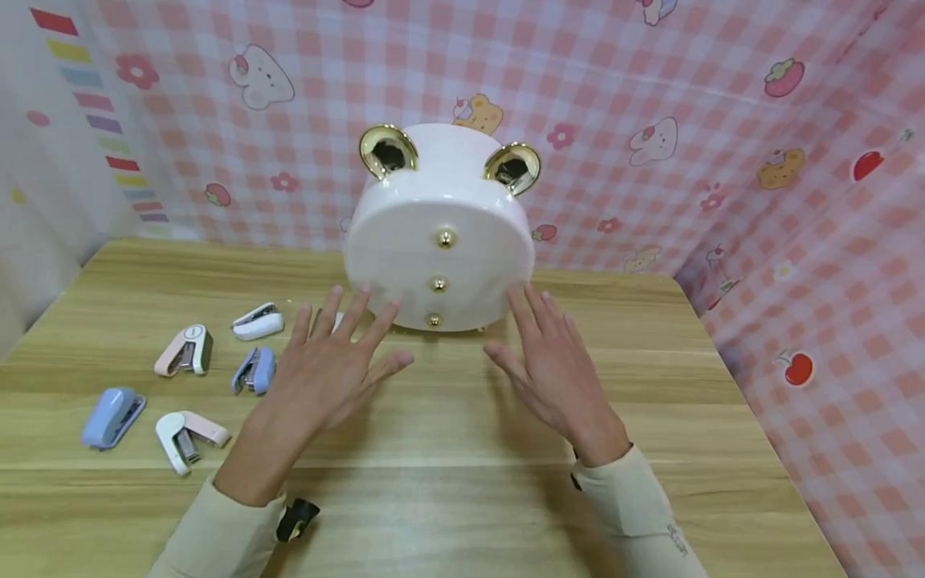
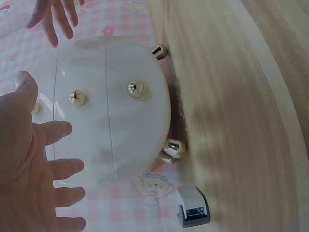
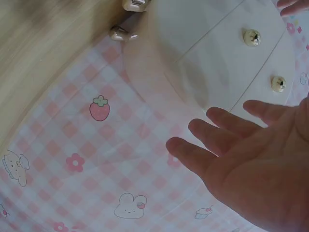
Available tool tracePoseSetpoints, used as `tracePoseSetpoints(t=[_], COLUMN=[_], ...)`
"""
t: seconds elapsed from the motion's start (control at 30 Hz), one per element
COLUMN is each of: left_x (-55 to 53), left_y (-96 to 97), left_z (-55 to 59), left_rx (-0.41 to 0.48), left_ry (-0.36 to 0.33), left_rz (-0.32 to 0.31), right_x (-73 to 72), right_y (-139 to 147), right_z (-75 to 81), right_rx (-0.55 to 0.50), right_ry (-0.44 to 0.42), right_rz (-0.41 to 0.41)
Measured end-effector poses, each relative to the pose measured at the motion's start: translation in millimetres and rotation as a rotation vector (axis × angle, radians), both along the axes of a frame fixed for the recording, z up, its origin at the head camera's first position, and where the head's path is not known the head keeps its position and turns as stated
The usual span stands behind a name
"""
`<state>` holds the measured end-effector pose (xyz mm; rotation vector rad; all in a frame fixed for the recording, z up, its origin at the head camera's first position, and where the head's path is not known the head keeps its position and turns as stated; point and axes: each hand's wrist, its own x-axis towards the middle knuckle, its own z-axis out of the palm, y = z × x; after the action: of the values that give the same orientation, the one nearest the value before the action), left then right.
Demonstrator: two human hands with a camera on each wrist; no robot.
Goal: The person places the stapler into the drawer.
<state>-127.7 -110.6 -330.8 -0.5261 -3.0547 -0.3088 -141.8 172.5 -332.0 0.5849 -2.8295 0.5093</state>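
Note:
A white round-fronted drawer box (image 1: pixel 405 257) with gold ears and three gold knobs (image 1: pixel 446 238) stands at the back of the table. Seams between its drawers show in the left wrist view, with gold feet (image 2: pixel 175 148) below. My left hand (image 1: pixel 318 377) is held before its left side, fingers straight and spread. Before the right side is my right hand (image 1: pixel 552 361), its fingers straight too. Neither hand holds anything; whether fingertips touch the box I cannot tell. A small stapler (image 2: pixel 192 208) lies near the left hand, mostly covered by it in the head view.
Left of my left hand lie several small staplers: a white one (image 1: pixel 258 321), a pink-and-white one (image 1: pixel 184 351), a blue one (image 1: pixel 254 371), another blue one (image 1: pixel 113 417) and a spread pink-and-white one (image 1: pixel 189 440). A pink checked curtain (image 1: pixel 607 96) hangs behind the wooden table (image 1: pixel 433 498).

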Motion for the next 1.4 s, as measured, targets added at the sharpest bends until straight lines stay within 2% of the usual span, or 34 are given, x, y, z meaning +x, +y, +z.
tracePoseSetpoints(t=[0.17,0.33,0.43,0.57,0.73,0.83,0.97,1.1,1.23,1.4], left_x=[-2.4,-5.7,-7.5,-10.4,-14.8,-19.3,-26.9,-34.5,-38.7,-42.5], left_y=[2.6,8.4,13.5,21.6,30.6,34.8,39.6,43.7,46.7,51.1], left_z=[2.8,5.7,9.6,15.8,17.2,16.3,17.4,20.6,24.6,29.3], left_rx=[0.001,0.028,0.064,0.123,0.202,0.242,0.312,0.397,0.429,0.440], left_ry=[0.022,0.092,0.132,0.215,0.407,0.516,0.609,0.653,0.644,0.621], left_rz=[-0.015,-0.028,-0.024,-0.019,-0.030,-0.032,-0.012,0.003,0.016,0.038], right_x=[-3.6,-13.6,-22.1,-33.9,-50.4,-59.4,-69.0,-76.9,-83.5,-88.7], right_y=[-1.2,-1.7,-1.9,-3.4,-5.3,-6.7,-9.8,-13.1,-15.2,-17.2], right_z=[6.8,18.1,26.3,37.8,47.4,51.3,56.9,62.2,62.7,61.4], right_rx=[-0.108,-0.211,-0.263,-0.380,-0.561,-0.627,-0.674,-0.694,-0.718,-0.729], right_ry=[0.113,0.207,0.233,0.203,0.148,0.117,0.074,0.014,-0.038,-0.054], right_rz=[-0.019,-0.046,-0.056,-0.071,-0.070,-0.088,-0.128,-0.168,-0.199,-0.229])
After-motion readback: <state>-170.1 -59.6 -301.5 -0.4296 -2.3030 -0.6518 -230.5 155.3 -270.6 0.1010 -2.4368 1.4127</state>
